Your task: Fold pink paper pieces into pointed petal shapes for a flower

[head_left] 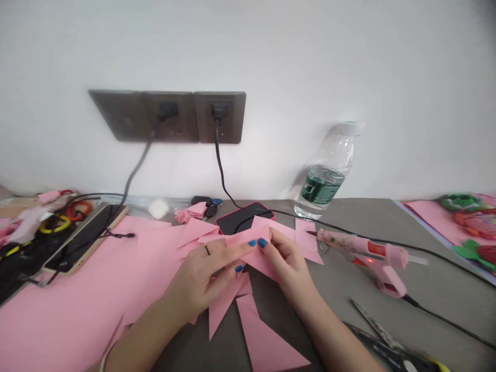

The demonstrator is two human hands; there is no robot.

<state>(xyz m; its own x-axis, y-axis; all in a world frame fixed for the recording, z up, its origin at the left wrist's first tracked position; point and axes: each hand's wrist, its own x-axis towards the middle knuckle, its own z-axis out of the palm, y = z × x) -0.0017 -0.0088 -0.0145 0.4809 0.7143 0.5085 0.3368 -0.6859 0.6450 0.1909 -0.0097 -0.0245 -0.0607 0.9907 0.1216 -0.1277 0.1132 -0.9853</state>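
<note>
Pink paper [242,237] is pinched between your two hands, above the table [333,289].
Your right hand [289,261] nips it between thumb and forefinger; your left hand [209,274] holds it too, forefinger laid along it, thumb just below, the blue nails of both hands close together. Just behind the paper lies a phone [236,221]; cut scraps [271,336] lie below your hands, and a large sheet [73,320] spreads to your left. To your right are the glue gun [364,248], its light glowing red, and scissors [377,325] beside your forearm.
</note>
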